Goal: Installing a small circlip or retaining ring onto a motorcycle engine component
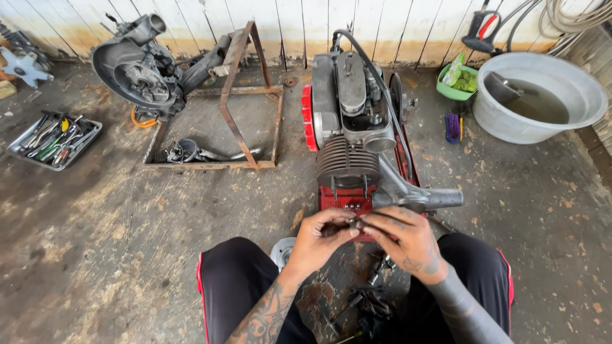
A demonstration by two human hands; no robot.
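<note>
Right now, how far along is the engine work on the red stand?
Done: the finned cylinder sits on the engine, four studs exposed. In hand: left hand and right hand pinch a small dark part. Left: no head covers the studs; loose parts lie on the floor.

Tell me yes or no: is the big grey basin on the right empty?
No, the grey basin holds murky water with a dark pan-like object lying partly in it.
</note>
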